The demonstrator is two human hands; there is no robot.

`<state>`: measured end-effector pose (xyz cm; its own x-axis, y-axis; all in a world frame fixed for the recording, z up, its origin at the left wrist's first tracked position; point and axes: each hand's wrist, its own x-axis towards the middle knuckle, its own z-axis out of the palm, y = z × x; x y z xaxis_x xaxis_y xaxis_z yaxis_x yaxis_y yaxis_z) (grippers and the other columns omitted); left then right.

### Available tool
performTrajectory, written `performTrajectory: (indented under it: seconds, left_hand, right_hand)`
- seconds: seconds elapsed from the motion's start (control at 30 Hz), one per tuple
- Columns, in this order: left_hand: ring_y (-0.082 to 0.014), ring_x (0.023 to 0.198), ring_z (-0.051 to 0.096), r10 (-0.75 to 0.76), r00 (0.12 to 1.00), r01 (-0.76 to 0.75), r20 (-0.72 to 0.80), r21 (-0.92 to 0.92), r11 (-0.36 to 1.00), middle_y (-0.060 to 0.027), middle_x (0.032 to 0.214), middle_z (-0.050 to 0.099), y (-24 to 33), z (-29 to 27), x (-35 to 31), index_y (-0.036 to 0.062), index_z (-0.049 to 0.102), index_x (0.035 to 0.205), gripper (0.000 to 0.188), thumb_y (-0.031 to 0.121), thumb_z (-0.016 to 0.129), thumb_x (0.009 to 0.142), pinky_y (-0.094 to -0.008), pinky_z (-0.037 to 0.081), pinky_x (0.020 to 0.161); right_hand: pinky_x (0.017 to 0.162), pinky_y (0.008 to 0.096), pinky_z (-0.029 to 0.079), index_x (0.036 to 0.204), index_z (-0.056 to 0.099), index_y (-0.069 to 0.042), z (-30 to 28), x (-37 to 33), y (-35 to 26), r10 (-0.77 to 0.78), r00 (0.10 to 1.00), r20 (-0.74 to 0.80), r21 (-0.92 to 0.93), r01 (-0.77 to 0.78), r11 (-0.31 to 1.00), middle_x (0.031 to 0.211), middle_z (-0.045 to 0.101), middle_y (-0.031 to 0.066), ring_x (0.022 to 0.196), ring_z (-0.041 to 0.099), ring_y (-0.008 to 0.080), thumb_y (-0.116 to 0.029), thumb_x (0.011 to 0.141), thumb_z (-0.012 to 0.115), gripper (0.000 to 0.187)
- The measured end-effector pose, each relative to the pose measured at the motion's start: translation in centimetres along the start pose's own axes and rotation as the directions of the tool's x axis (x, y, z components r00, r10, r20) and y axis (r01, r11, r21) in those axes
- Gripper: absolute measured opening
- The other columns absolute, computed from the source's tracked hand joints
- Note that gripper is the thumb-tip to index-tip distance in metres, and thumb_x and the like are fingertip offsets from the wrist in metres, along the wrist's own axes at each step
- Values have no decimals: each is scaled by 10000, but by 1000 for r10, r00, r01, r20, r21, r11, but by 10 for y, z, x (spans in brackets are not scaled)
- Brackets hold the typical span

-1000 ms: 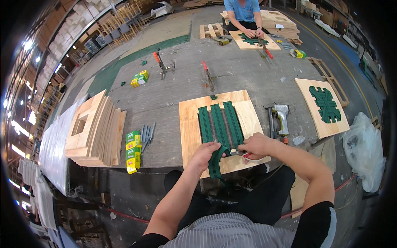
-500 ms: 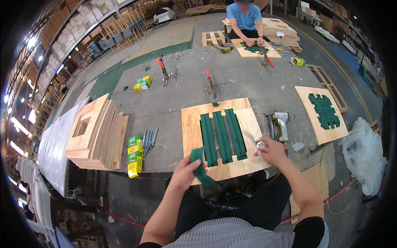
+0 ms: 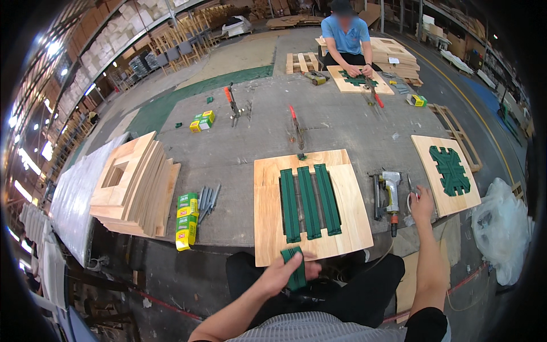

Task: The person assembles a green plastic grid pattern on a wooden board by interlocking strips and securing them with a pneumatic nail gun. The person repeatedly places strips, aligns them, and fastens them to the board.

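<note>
My left hand (image 3: 285,271) pinches a green webbing strap (image 3: 295,278) at the near edge of a wooden panel (image 3: 268,211). Three green webbing strips (image 3: 310,202) run from far to near across the square opening in that panel. To the right, my right hand (image 3: 422,208) has its fingers round the light handle of what look like small scissors (image 3: 409,183), low on the table. Between the panel and that hand lies a staple gun (image 3: 391,194), its hose fitting toward me.
At left stand stacked wooden frames (image 3: 122,188), yellow-green boxes (image 3: 186,219) and grey staple strips (image 3: 208,200). A webbed panel (image 3: 447,171) lies at right. Red-handled clamps (image 3: 295,122) stand farther back. Across the table a person (image 3: 346,43) handles another webbed panel (image 3: 342,82).
My right hand has moved right, from the panel's edge past the staple gun, with the small tool. My left hand has brought the strap slightly lower and to the right.
</note>
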<state>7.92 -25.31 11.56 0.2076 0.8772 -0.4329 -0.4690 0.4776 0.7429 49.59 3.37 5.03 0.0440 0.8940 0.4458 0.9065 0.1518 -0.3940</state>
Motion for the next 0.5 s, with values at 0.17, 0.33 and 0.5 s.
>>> performTrajectory:
  seconds: [0.17, 0.33, 0.5]
  left_hand:
    - [-412, 1208, 620, 591, 803, -136, -73, 944, 302, -207, 1184, 694, 82, -71, 105, 117, 611, 1368, 364, 296, 514, 1065, -483, 483, 1036]
    - [-400, 1452, 385, 609, 764, -34, 214, 955, -293, -134, 1520, 490, 93, -151, 184, 149, 488, 1503, 518, 307, 584, 1019, -546, 304, 1201]
    - [-338, 1543, 258, 463, 857, -14, 226, 908, -418, -27, 1674, 302, 79, -158, 199, 181, 365, 1590, 747, 269, 683, 920, -551, 196, 1257]
  right_hand:
    - [958, 471, 491, 1205, 655, -31, 17, 17, -72, -219, 975, -33, 206, 221, 953, 1175, 647, 195, 1109, 613, 407, -150, 897, 724, 338]
    - [932, 459, 501, 1183, 669, -28, 64, 55, -188, -389, 920, 50, 427, 333, 841, 1128, 674, 185, 1081, 625, 391, -191, 907, 727, 326]
    - [866, 443, 531, 1212, 666, -22, 139, 114, -269, -431, 870, 238, 638, 195, 745, 1096, 692, 186, 1014, 670, 348, -239, 947, 696, 344]
